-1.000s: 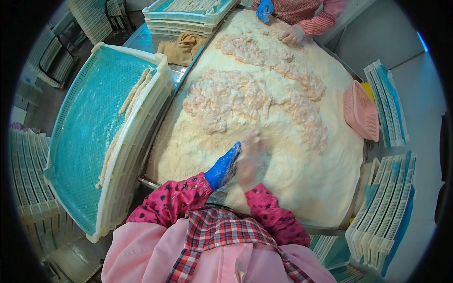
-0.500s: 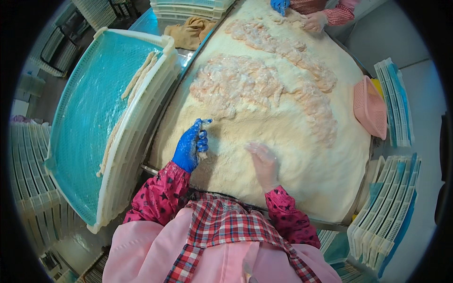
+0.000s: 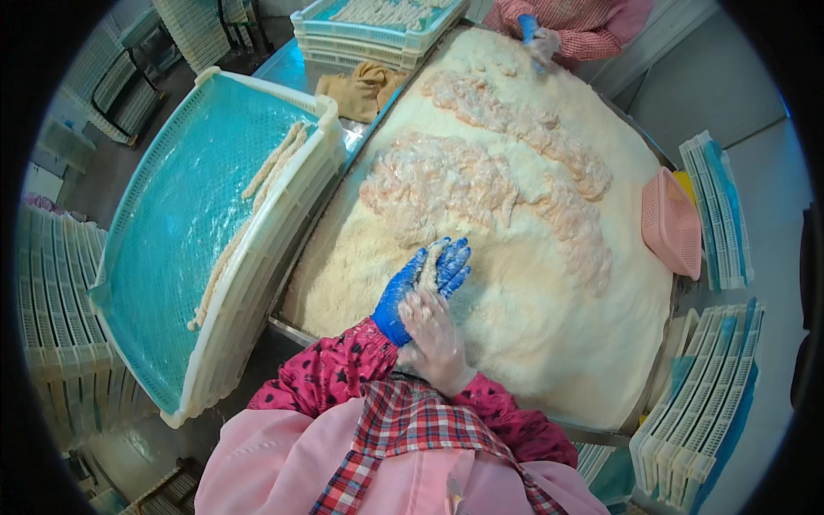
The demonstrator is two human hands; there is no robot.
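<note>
My left hand (image 3: 396, 296), in a blue glove, is turned palm up with its fingers spread. A crumb-coated strip of raw meat (image 3: 431, 268) lies along its palm and fingers. My right hand (image 3: 435, 339), in a clear glove, rests flat over the lower part of the strip, which hides that end. Both hands are above the near part of a wide bed of pale crumbs (image 3: 549, 352). Beyond them sits a heap of wet, pinkish raw meat (image 3: 438, 176). At the left, a tray lined with blue mesh (image 3: 180, 232) holds several coated strips (image 3: 275, 163) along its right side.
A co-worker's gloved hands (image 3: 541, 43) are at the far edge of the crumb bed. A pink basket (image 3: 671, 223) stands at its right edge, near stacked white trays (image 3: 695, 395). A brown cloth (image 3: 360, 90) lies by another tray stack (image 3: 369, 51) at the back.
My left hand has moved right and opened from a fist, showing the strip on its palm. My right hand has come left onto it. The co-worker's hands have come together.
</note>
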